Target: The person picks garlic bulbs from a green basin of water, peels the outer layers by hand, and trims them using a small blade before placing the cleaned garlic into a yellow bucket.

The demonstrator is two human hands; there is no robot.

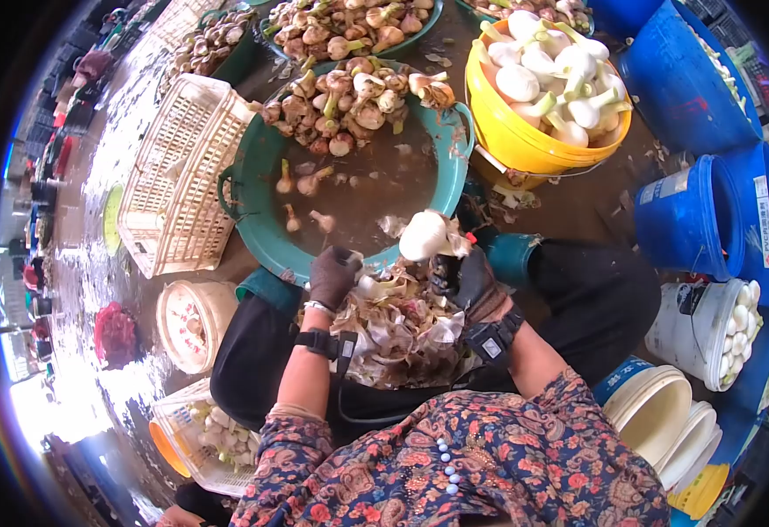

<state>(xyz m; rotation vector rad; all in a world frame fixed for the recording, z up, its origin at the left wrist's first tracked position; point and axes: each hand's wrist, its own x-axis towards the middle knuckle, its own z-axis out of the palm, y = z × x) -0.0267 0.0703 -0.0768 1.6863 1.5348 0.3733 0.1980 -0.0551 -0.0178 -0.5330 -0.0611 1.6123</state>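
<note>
My right hand [472, 283], in a dark glove, is closed below a peeled white garlic bulb [424, 235] and seems to grip it by its stalk side. A small red tip shows beside the bulb; what it belongs to is hidden. My left hand [333, 277], also gloved, is curled shut near the tub's front rim, with a pale scrap at its fingertips. Between my forearms lies a heap of garlic skins [402, 338] in my lap. Ahead stands a green tub [252, 189] of brown water, with unpeeled garlic [349, 105] piled at its far side and several loose bulbs nearer.
A yellow bucket [538, 162] full of peeled garlic stands ahead right. Blue buckets [687, 215] and a white bucket [696, 329] of garlic line the right. Pale plastic crates [178, 176] and a white bucket [195, 325] stand left. More garlic tubs [349, 31] lie beyond.
</note>
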